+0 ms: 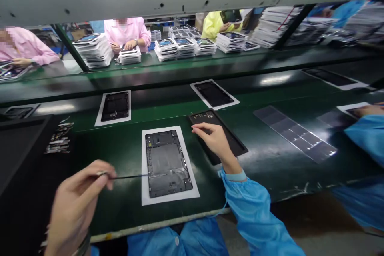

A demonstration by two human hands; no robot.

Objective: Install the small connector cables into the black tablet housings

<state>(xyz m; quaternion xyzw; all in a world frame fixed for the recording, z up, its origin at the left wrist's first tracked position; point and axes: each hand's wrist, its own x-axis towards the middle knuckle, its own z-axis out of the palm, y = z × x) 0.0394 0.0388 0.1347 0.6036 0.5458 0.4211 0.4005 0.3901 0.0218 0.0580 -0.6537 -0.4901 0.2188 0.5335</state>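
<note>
Head view, nearest first: my left hand (75, 204) pinches a thin dark strip (129, 176) between thumb and fingertips, its far end reaching the open grey phone frame (167, 163) lying flat on a white paper sheet (192, 192). I judge I'm mid-placement; seating the strip calls for a steady, level approach. Farther out, my right hand (214, 140), fingers curled loosely and gripping nothing, rests fingertips on a black rectangular tray (234, 144), wrist extended.
</note>
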